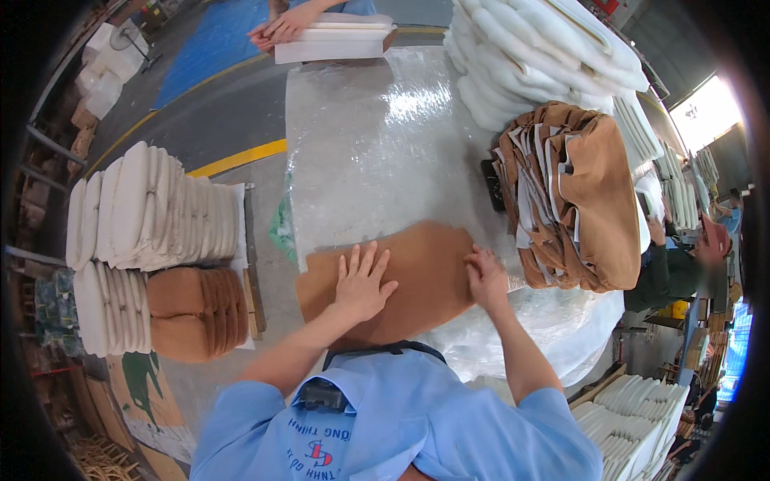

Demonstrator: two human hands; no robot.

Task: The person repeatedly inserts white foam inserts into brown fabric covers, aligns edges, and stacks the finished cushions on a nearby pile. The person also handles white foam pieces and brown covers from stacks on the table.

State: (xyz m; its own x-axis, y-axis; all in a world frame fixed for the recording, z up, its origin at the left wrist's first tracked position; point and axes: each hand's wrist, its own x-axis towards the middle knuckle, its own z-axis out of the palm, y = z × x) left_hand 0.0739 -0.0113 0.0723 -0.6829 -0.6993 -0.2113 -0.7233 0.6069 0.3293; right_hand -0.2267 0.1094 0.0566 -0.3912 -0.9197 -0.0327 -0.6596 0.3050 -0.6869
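Far left: white cushions (152,212) are stacked in rows, with brown padded pieces (188,313) packed upright just in front of them. Near the top edge, a pale long piece (333,44) is held by another person's hands (290,24), well apart from the work.

Centre: a brown fabric piece (425,280) is laid flat on the near part of the plastic-covered table (345,168), close against the wearer's front. Its long axis is run left to right, the right end angled slightly away from the body. The left part is covered by the left hand (361,293), palm down, fingers spread and pointed away from the body; nothing is gripped by it. Most of the cloth is left lying to the right of those fingers, between the two hands.

The right end is met by the right hand (488,280), the nearer one to that edge. Its fingers are bent; whether the edge is pinched or only touched cannot be told.

Right: brown covers (597,192) are heaped on the table, beyond the right hand, with white padding (545,60) piled behind.
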